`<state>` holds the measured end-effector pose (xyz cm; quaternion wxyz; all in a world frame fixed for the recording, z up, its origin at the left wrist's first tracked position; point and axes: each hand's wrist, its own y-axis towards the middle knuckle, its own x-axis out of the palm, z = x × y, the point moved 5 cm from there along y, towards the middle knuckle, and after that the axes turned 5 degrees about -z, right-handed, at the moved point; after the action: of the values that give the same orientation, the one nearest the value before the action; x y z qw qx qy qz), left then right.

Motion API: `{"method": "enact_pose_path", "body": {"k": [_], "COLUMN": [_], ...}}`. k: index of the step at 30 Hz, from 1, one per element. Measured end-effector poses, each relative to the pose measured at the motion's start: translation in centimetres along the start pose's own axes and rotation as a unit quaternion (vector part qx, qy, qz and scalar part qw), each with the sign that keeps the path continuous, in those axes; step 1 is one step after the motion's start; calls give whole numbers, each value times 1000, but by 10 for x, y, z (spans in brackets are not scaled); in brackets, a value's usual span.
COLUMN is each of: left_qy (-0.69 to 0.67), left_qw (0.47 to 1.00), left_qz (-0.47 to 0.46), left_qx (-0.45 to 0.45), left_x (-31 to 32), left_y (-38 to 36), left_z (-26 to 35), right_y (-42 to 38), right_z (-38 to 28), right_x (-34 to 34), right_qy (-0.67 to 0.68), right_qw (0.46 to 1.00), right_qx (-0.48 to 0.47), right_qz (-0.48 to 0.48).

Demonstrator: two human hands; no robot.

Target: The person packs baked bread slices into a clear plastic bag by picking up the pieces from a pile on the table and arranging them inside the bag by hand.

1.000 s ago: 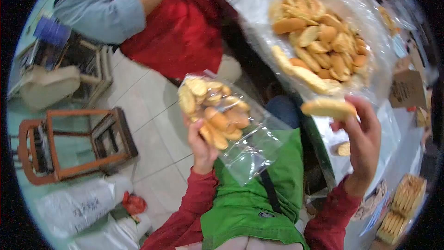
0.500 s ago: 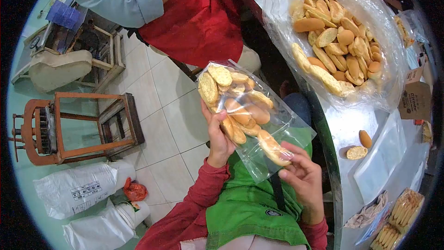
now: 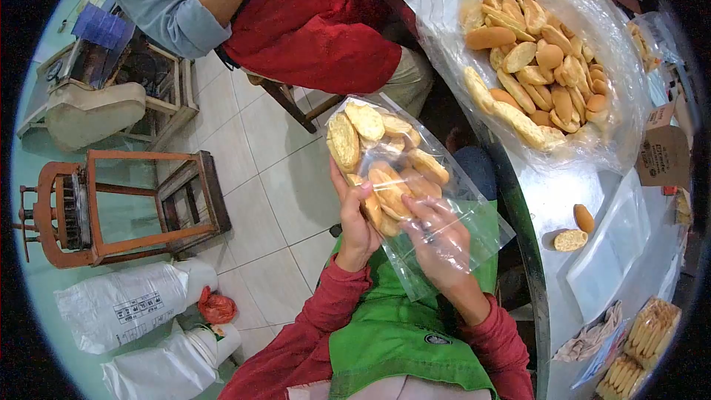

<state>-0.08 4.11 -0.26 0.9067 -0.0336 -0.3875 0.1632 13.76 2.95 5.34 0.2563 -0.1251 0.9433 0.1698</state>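
Note:
My left hand (image 3: 358, 224) is closed around the side of a clear plastic bag (image 3: 474, 230), its thumb pressed against the film. Several oval bread pieces (image 3: 344, 142) fill the far end of the bag, some with pale cut faces up, others with brown crust. My right hand (image 3: 443, 241) reaches in through the bag's near end, film lying over its back. Its fingers close on a long bread piece (image 3: 389, 191) among the others; the far side of the grip is hidden.
On the metal table (image 3: 552, 200) at right lies a large open plastic bag (image 3: 437, 52) heaped with bread pieces. Two loose pieces (image 3: 571, 240), flat empty bags (image 3: 611, 252) and packed bread (image 3: 652, 333) sit nearer. A co-worker in a red apron (image 3: 311, 30) is ahead; a wooden frame (image 3: 159, 204) stands left.
My right hand has moved up and left, deeper into the bag, carrying the bread piece from the bag's near end to the others. The co-worker's arm has shifted left.

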Motion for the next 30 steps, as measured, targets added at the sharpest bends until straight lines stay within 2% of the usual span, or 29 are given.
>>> {"method": "enact_pose_path", "body": {"k": [3,6,9,15,18,21,23,24,26,28,29,30], "left_qy": [7,17,8,29,17,17,19,17,16,13,11,13], "left_qw": [1000,1000,1000,999,1000,999,999,999,999,999,999,999], "left_qz": [3,2,-8,13,15,27,31,28,26,30,33,25], "left_qx": [-9,-7,-3,6,10,27,32,30,30,29,31,30], "left_x": [1,0,-1,-1,-3,-17,-24,-26,-26,-26,-26,-26], "left_y": [-2,-3,0,0,3,9,12,13,13,11,12,11], "left_z": [-3,-5,-6,-4,0,1,3,4,6,7,7,7], "right_y": [-5,-1,-1,-11,-22,-13,4,17,47,73,83,92], "right_z": [11,11,11,-3,-15,-22,-17,-11,1,36,50,61], "right_x": [11,14,13,-7,-32,-75,-109,-124,-153,-178,-189,-205], "right_qy": [24,1,-40,-27,-21,-13,-49,-69,-109,-176,-157,-218], "right_qw": [994,998,996,997,989,976,991,996,989,978,975,956], "right_qx": [80,39,36,46,10,46,17,38,94,55,48,9], "right_qz": [-65,-59,-71,-62,-145,-214,-120,-47,42,96,150,196]}}
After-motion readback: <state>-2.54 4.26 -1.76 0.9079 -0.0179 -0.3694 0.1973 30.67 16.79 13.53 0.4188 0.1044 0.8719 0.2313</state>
